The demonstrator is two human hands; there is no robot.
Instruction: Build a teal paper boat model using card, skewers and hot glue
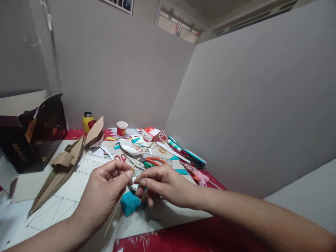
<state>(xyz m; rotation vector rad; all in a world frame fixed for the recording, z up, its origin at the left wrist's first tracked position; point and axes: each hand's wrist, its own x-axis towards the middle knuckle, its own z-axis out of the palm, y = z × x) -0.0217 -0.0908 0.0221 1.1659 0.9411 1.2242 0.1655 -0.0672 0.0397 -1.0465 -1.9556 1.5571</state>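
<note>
My left hand (109, 187) pinches a thin wooden stick (112, 217); one end pokes up past the fingertips and the long part slants down below the palm. Close beside it, my right hand (160, 183) has thumb and index finger pressed together near the stick's upper part. What those right fingertips hold is too small to make out. Under the hands lies a piece of teal material (130, 203). Orange-handled scissors or pliers (154, 161) lie just behind my right hand, and red-handled scissors (120, 158) behind my left.
A cardboard boat shape (59, 171) and a dark box (34, 133) stand at the left. Farther back are a yellow jar (88, 124), a paper cup (122, 129) and a red-white box (150, 134). A pink glue gun (198, 175) lies right; grey panels rise behind.
</note>
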